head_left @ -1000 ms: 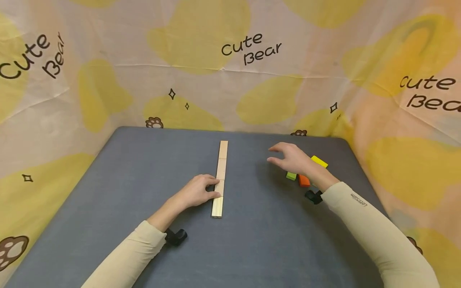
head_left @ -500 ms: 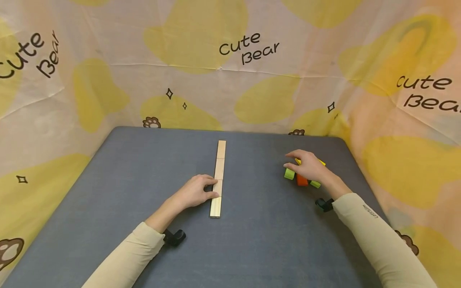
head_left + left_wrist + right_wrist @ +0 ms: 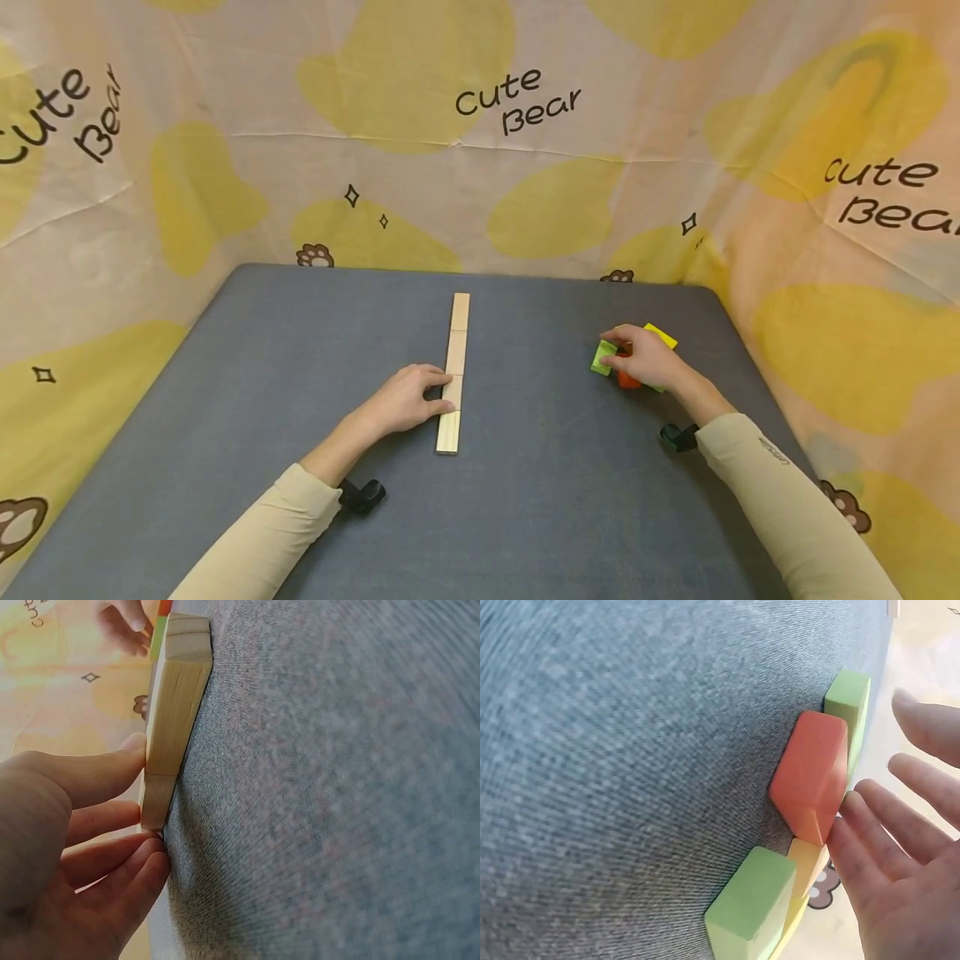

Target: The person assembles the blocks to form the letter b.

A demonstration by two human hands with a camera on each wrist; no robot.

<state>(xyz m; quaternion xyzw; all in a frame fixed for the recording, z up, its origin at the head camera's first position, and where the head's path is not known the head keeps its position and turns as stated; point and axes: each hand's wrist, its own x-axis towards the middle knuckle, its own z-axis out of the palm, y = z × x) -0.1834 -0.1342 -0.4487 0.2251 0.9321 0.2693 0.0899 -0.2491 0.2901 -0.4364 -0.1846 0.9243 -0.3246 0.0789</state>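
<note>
On the grey table a straight row of pale wooden blocks [image 3: 456,352] lies end to end, pointing away from me. My left hand [image 3: 402,398] rests against its left side, thumb and index fingertips touching the blocks close to a seam. The left wrist view shows the thumb [image 3: 97,774] at a wooden block's [image 3: 178,705] face, the other fingers loosely bent. Over at the right, my right hand [image 3: 649,357] hovers at a group of coloured blocks, fingertips right by a light green block [image 3: 602,357]. The right wrist view shows a gap between thumb and green block [image 3: 847,694].
Under and beside the right hand lie a red-orange block [image 3: 810,769], a yellow block [image 3: 662,335] and a second green block [image 3: 754,892]. Patterned cloth walls [image 3: 525,192] enclose the table [image 3: 300,350] behind and on both sides.
My right hand has moved right and lowered to the coloured blocks, its thumb and fingers drawing nearer the light green one, which looks slightly turned. The left hand stays at the wooden row.
</note>
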